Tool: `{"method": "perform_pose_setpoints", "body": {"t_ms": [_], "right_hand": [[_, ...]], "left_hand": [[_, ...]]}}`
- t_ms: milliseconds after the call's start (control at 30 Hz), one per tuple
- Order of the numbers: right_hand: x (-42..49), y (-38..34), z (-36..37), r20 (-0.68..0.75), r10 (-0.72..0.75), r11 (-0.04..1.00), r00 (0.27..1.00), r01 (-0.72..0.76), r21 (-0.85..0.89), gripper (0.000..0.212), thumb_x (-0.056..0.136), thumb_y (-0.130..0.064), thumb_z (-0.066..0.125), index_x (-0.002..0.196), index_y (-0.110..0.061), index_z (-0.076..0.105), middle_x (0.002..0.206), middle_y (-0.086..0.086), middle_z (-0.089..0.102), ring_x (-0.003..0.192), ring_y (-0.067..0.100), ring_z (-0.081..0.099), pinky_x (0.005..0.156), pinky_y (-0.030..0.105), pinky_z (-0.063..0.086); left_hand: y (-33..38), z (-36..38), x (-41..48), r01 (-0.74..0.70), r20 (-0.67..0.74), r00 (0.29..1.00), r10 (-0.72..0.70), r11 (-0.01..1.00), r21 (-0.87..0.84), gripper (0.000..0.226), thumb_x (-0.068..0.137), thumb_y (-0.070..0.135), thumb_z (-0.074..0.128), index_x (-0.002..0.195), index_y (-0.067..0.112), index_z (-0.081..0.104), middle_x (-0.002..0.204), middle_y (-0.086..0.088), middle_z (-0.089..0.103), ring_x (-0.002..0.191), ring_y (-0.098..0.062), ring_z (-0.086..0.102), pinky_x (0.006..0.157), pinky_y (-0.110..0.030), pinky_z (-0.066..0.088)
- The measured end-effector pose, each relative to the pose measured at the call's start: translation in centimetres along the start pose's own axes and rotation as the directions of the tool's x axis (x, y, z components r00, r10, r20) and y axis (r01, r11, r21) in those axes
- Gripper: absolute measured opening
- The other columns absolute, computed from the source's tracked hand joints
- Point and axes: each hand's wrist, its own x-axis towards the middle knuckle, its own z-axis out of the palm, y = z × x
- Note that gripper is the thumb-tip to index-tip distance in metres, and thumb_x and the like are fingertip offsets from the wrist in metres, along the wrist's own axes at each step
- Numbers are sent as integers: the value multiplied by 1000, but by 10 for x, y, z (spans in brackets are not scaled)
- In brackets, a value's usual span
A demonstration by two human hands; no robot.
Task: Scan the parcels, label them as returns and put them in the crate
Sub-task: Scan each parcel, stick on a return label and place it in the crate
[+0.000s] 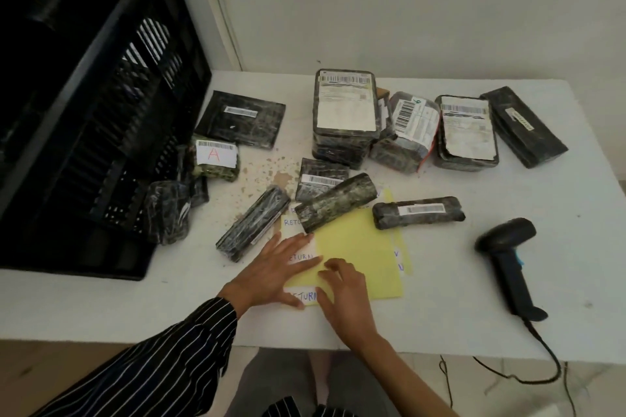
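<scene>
A yellow sheet (359,247) with white RETURN labels (301,257) along its edges lies at the front of the white table (101,308). My left hand (271,272) rests flat on the sheet's left edge, fingers spread over the labels. My right hand (345,288) sits beside it, fingertips bent at a label's edge on the sheet. Several black-wrapped parcels with barcodes lie around; a cylindrical parcel (338,206) rests on the sheet's top. The black crate (84,112) stands at the left. The black scanner (508,257) lies on the table at the right.
Larger parcels with white shipping labels (345,112) cluster at the back of the table. A parcel marked A (216,159) lies against the crate. The scanner's cable (542,349) hangs over the table's front edge. A wall stands behind.
</scene>
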Motion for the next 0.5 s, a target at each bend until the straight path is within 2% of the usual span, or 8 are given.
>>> {"method": "perform_pose_setpoints", "body": {"t_ms": [100,167,300,433,500], "right_hand": [[-5,-5,12,-111,38,999,993,-41,-23,16,73,-23,63,83,-11,69,108,9,62,100,18,47,86,26,32],[-6,-11,19,-158,61,997,986,-67,-33,9,70,-11,68,77,-8,64,107,12,61,100,22,47,85,29,33],[-7,-19,30,-218,94,991,971,-113,-76,11,74,-2,64,73,-6,53,103,15,59,94,27,52,81,30,34],[-16,-26,31,-205,-51,989,977,20,-149,35,67,7,69,83,-9,43,92,12,59,85,23,47,74,28,33],[-20,-29,29,-192,-81,986,978,50,-159,29,73,6,62,85,-10,42,90,10,56,82,23,47,74,28,32]], "left_hand": [[-9,6,0,-73,-49,996,77,994,79,81,79,70,43,149,40,16,159,-7,8,144,-20,3,115,-53,1],[-14,9,0,-126,-68,989,134,985,122,77,82,69,41,149,40,17,158,-11,10,143,-25,9,116,-53,5],[-22,11,0,-181,-49,980,193,965,190,80,83,73,39,150,39,12,159,-15,1,146,-29,2,111,-56,-2],[-24,10,0,-168,-29,984,178,962,214,85,79,80,30,151,38,13,159,-17,5,147,-29,4,108,-62,6],[-23,9,0,-162,-19,985,171,961,225,86,78,81,28,151,38,13,159,-17,6,146,-29,7,105,-65,11]]}}
